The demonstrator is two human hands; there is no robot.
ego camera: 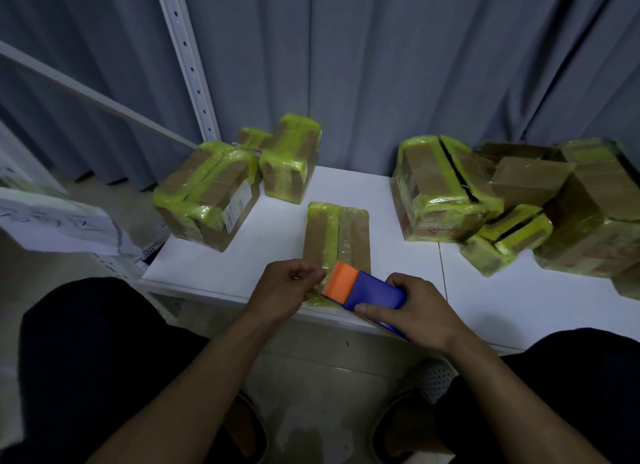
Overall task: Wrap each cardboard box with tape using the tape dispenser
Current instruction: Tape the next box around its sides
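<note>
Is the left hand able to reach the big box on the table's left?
Probably yes: only bare table lies between the left hand and that big box, though it pinches the flat box at its near end and must let go first.

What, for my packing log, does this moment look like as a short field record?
surface: white table
box in work: flat box, lying flat, partly covered in yellow-green tape
tool: tape dispenser, blue with orange front, at the flat box's near end
right hand: grips the tape dispenser
left hand: fingers curled at that near end; what they hold is unclear
left pile: three taped boxes
right pile: several taped boxes, heaped
</note>
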